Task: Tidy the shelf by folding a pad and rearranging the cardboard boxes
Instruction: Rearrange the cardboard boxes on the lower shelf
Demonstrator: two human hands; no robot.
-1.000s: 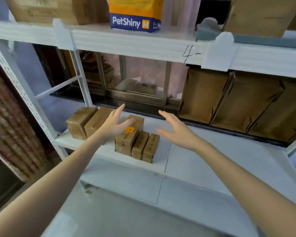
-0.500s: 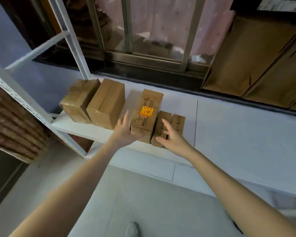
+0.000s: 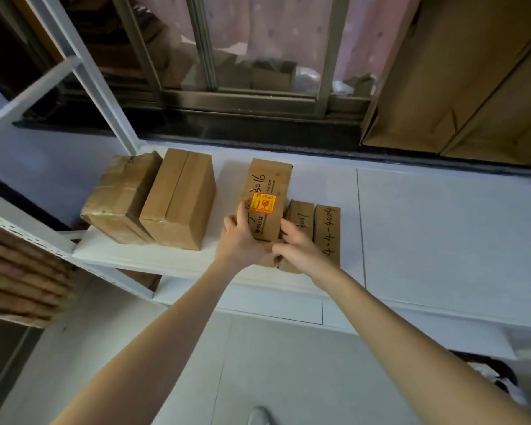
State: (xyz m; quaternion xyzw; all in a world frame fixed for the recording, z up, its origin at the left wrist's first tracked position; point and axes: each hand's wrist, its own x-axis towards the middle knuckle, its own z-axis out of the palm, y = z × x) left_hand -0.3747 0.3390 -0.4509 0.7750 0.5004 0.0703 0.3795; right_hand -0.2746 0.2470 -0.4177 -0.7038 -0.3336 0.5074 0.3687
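I see my left hand (image 3: 242, 240) and right hand (image 3: 298, 245) both clasped around the near end of the box with the orange sticker (image 3: 265, 197), which stands on the white shelf (image 3: 426, 228) between two bigger boxes (image 3: 154, 197) and two slim ones (image 3: 319, 228).

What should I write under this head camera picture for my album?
Both hands, left hand and right hand, grip the box with the orange sticker on the white shelf.
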